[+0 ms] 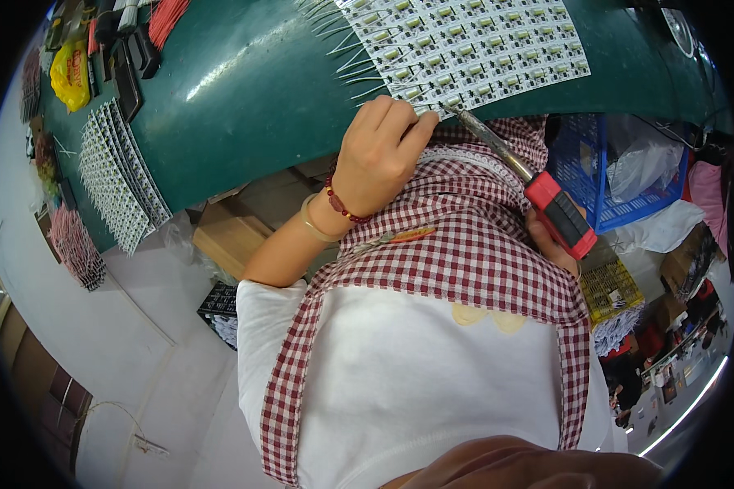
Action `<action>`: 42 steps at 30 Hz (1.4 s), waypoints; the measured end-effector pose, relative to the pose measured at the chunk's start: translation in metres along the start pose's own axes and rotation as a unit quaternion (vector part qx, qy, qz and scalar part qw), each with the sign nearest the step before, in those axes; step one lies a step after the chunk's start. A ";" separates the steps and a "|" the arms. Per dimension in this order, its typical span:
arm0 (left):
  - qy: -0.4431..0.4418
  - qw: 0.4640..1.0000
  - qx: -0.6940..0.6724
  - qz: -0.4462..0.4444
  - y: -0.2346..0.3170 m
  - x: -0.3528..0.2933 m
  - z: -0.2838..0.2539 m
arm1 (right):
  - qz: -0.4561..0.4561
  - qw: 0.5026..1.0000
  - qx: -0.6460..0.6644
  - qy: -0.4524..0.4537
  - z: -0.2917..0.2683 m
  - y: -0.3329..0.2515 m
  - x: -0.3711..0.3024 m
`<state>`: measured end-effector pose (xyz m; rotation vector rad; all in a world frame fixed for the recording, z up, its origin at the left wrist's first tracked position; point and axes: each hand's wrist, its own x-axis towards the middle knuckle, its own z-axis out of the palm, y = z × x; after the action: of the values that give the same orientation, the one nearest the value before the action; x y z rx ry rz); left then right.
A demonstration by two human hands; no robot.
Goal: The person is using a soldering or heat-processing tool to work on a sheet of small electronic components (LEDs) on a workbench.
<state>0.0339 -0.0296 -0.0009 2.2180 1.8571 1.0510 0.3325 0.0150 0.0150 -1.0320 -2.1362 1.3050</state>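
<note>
A: Closest in, the right grip [550, 244] is wrapped around the soldering iron [548, 197] by its red-and-black handle, back from the metal shaft. Just right!

B: Further out, the left grip [381, 153] bends its fingers at the near-left corner of the circuit-board panel [481, 49]. Clamped on anything? Can't tell; the fingertips are hidden.

A: And the iron's tip points in close beside them, contact unclear. I'd brace that wrist and touch only briefly.

B: The panel lies at the near edge of the green surface [253, 106], white wires [357, 69] fanning off its left. Best kept clear of the heat!
</note>
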 end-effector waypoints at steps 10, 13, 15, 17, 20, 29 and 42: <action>0.004 1.000 0.006 -0.005 0.003 -0.001 0.003 | -0.034 0.998 -0.049 -0.015 0.000 0.009 -0.001; 0.005 1.000 0.009 -0.006 0.004 -0.001 0.003 | -0.018 1.000 -0.008 -0.013 -0.004 0.011 -0.006; 0.007 1.000 0.012 -0.005 0.004 -0.001 0.004 | 0.020 0.999 -0.002 -0.032 -0.005 0.008 -0.005; 0.015 1.000 0.011 -0.002 0.004 -0.001 0.005 | -0.029 0.999 -0.032 -0.017 -0.004 0.002 0.003; 0.009 1.000 0.009 -0.005 0.004 -0.003 0.004 | 0.028 0.997 -0.052 -0.058 -0.006 0.002 0.001; 0.012 1.000 0.014 0.002 0.005 -0.001 0.004 | -0.041 0.999 -0.020 0.027 0.000 0.011 -0.008; 0.000 0.998 0.023 -0.056 0.019 0.004 -0.022 | 0.128 0.968 0.215 0.034 -0.004 0.020 -0.017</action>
<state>0.0386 -0.0392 0.0263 2.1096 1.9990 0.9978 0.3538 0.0098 -0.0003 -1.1647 -1.6004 1.7271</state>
